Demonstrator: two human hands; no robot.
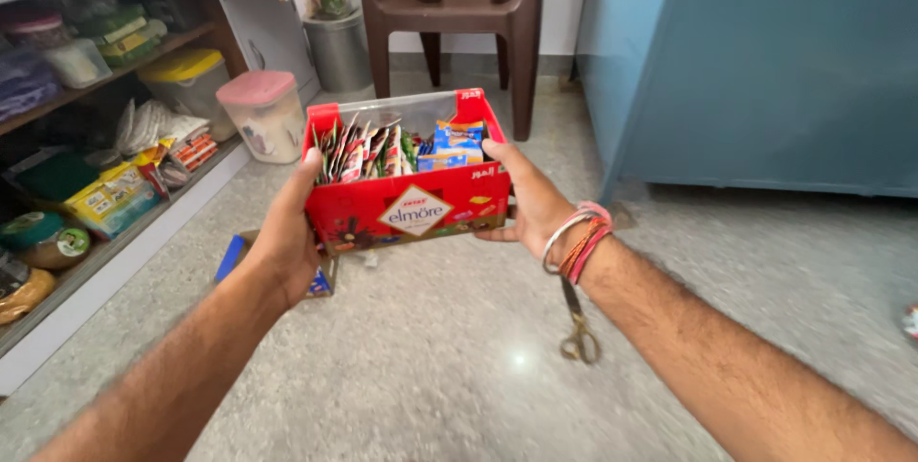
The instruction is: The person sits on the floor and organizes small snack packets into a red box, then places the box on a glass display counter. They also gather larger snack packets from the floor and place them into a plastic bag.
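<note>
A red cardboard box (406, 209) is held up in front of me over the grey floor, gripped from both sides. My left hand (287, 232) clasps its left wall and my right hand (535, 199) its right wall. Inside stand several small sachets (361, 151) on the left and blue packets (454, 144) on the right. Coloured bangles (577, 242) circle my right wrist.
Shelves (124, 223) at the left hold packets, jars and lidded plastic containers (263, 113). A brown plastic chair (454, 3) and a metal bin (339, 49) stand at the back. A blue cabinet (765, 70) is at right. Scissors (577, 328) and a blue flat item (229, 256) lie on the floor.
</note>
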